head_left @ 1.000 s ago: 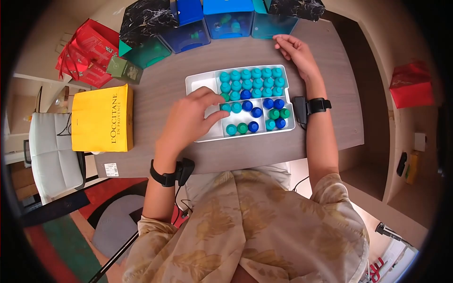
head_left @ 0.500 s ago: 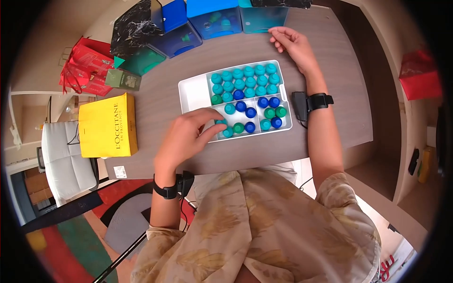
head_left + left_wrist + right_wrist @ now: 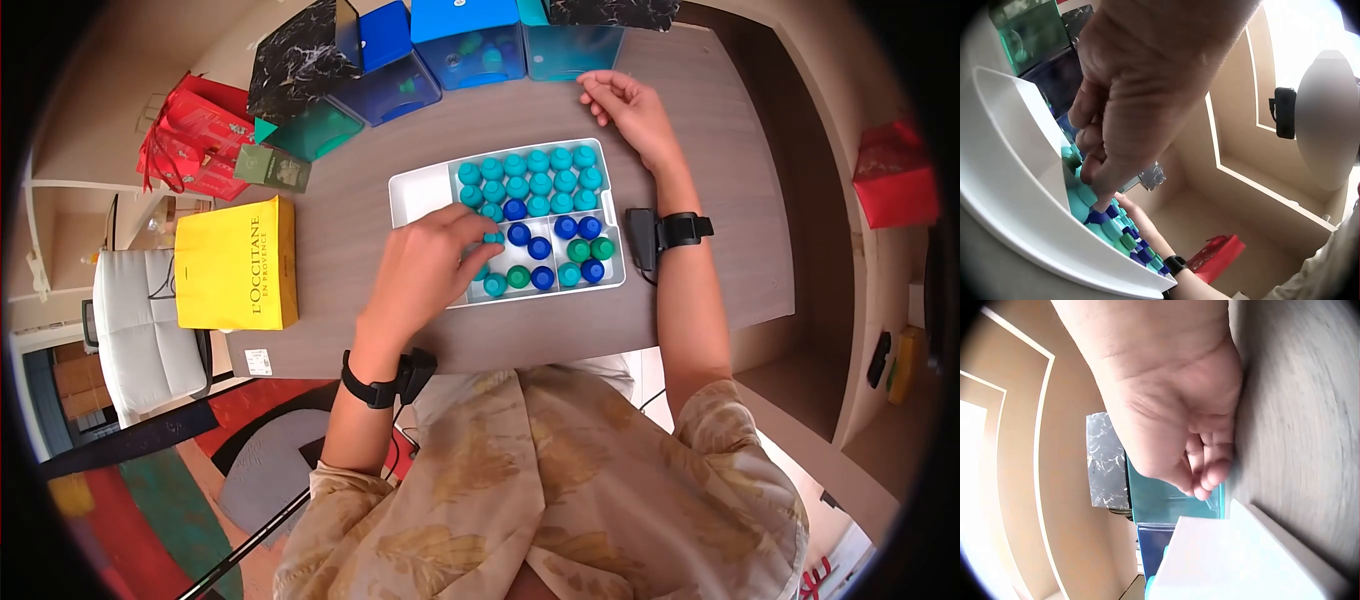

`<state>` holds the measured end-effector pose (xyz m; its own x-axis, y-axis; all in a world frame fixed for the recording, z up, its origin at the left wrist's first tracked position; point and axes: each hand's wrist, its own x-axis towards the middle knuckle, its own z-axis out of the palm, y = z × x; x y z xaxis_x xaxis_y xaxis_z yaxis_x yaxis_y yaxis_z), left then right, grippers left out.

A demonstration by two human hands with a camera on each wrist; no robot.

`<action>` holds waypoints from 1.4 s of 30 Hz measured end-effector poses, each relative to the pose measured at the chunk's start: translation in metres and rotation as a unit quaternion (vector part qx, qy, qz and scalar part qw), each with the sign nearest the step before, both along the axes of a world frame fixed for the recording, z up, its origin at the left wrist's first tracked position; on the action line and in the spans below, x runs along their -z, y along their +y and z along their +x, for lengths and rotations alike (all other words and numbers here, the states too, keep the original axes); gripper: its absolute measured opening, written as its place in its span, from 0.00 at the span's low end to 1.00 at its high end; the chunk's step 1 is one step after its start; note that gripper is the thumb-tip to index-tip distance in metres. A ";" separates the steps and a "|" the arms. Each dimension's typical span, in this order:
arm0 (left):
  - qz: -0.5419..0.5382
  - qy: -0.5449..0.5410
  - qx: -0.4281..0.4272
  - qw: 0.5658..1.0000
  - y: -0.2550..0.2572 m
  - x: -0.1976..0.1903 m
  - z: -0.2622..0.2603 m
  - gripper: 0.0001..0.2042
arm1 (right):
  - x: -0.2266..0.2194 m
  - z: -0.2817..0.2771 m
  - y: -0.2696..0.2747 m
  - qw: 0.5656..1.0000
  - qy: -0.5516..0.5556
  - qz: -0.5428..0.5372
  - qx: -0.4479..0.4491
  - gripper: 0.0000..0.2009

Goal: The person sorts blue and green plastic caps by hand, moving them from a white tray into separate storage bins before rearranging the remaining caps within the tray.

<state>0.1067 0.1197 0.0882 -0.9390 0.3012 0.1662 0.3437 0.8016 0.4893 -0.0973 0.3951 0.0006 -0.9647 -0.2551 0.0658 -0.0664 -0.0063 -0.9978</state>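
Observation:
My left hand (image 3: 425, 270) reaches over the left part of a white divided tray (image 3: 420, 195). Its thumb and forefinger pinch a small teal bottle-shaped piece (image 3: 493, 238) in the lower left compartment; the left wrist view has the fingertips close over the teal pieces. Around it sit a green piece (image 3: 517, 277) and dark blue pieces (image 3: 540, 247). Rows of teal pieces (image 3: 538, 160) fill the long upper compartment, with a dark blue one among them. My right hand (image 3: 635, 115) rests on the table past the tray's far right corner, fingers loosely curled and holding nothing.
Along the back stand blue bins (image 3: 468, 55), a teal bin (image 3: 575, 50) and a green bin (image 3: 318, 130), some holding pieces. A yellow paper bag (image 3: 235, 265), a small green box (image 3: 272, 167) and red bags (image 3: 205, 135) are at the left. The tray's lower right compartment (image 3: 580, 290) holds mixed colours.
My left hand went down to the tray's near left part with a teal piece, left it there, and moved back up to another teal piece. The right hand stays put.

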 end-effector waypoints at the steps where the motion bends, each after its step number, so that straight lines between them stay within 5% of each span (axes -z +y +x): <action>1: 0.004 0.003 -0.004 1.000 -0.001 0.000 0.001 0.09 | -0.003 0.003 0.000 1.000 -0.002 0.014 -0.005 0.14; 6: -0.006 -0.027 -0.029 0.999 -0.010 -0.009 0.005 0.09 | -0.054 0.021 0.002 0.982 0.114 0.144 -0.031 0.14; 9: -0.014 -0.033 -0.019 0.999 -0.014 -0.004 0.003 0.10 | -0.112 0.036 -0.006 0.935 0.256 0.234 -0.072 0.16; 14: 0.006 0.001 0.010 1.000 -0.005 -0.019 -0.001 0.11 | -0.188 0.064 -0.023 0.881 0.304 0.308 -0.193 0.16; 21: -0.028 -0.008 0.076 0.997 0.015 -0.008 -0.014 0.09 | -0.197 0.072 -0.014 0.874 0.323 0.296 -0.208 0.17; 36: -0.053 -0.029 0.012 0.998 0.027 -0.030 -0.006 0.09 | -0.215 0.078 -0.009 0.863 0.365 0.293 -0.191 0.22; 42: -0.079 -0.048 0.074 0.993 0.040 -0.015 -0.011 0.10 | -0.239 0.083 -0.007 0.867 0.295 0.315 -0.248 0.23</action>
